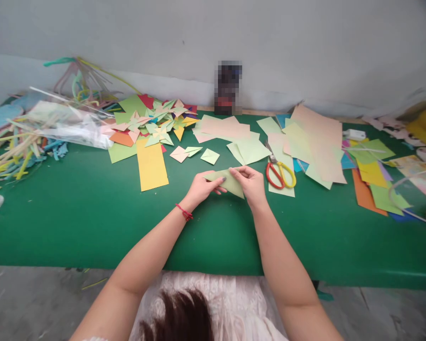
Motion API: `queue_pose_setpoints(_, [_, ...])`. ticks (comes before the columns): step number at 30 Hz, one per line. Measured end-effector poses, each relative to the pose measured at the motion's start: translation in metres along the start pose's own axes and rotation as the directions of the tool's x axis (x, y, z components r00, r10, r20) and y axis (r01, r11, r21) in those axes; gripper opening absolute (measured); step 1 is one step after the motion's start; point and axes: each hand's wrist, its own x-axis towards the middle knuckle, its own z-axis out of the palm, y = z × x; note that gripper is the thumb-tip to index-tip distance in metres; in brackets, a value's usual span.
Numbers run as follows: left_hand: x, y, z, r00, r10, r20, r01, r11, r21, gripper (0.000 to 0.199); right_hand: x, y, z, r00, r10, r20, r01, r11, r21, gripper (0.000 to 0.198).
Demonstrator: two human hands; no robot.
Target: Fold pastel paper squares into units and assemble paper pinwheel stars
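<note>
A light green sheet of paper (230, 184) is held between both hands above the green table, its lower corner pointing right and down. My left hand (203, 187) grips its left part, thumb on top and fingers beneath. At its upper edge, my right hand (250, 182) pinches the paper between thumb and fingers. Just beyond lie small folded pieces: a green square (210, 156), a pink square (179, 154) and a thin green piece (193, 151). Scissors (281, 175) with one red and one yellow handle rest on paper to the right of my right hand.
Folded paper pieces (159, 135) are heaped at back left beside a yellow sheet (152, 166). Paper strips and clear plastic (74, 128) fill the far left. Pink and green sheets (315, 142) lie at right, coloured paper (372, 175) beyond. A blurred dark object (228, 90) stands against the wall.
</note>
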Motion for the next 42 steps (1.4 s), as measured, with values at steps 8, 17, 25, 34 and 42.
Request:
queue_pose_setpoints(8, [0.0, 0.0, -0.001, 1.0, -0.003, 0.009, 0.003, 1.0, 0.006, 0.037, 0.001, 0.001, -0.001, 1.0, 0.001, -0.009, -0.002, 1.0, -0.018, 0.029])
queue_pose_setpoints(17, [0.0, -0.002, -0.001, 1.0, -0.011, 0.025, 0.01, 1.0, 0.023, 0.037, 0.001, 0.004, -0.001, 1.0, -0.02, -0.005, 0.019, 0.998, -0.054, 0.031])
queue_pose_setpoints(25, [-0.002, 0.006, -0.009, 0.983, 0.177, -0.05, -0.147, 0.921, 0.36, 0.027, -0.002, -0.001, 0.0, 0.991, -0.134, -0.024, 0.128, 0.977, -0.171, 0.025])
queue_pose_setpoints(34, [-0.001, 0.001, -0.019, 0.992, 0.074, 0.103, -0.109, 0.913, 0.393, 0.03, -0.002, -0.001, -0.009, 0.936, -0.295, 0.192, 0.35, 0.835, -0.425, 0.018])
queue_pose_setpoints(42, [-0.003, 0.007, -0.019, 0.983, 0.005, 0.184, -0.099, 0.858, 0.505, 0.04, -0.005, 0.001, -0.007, 0.894, -0.296, 0.336, 0.429, 0.782, -0.453, 0.018])
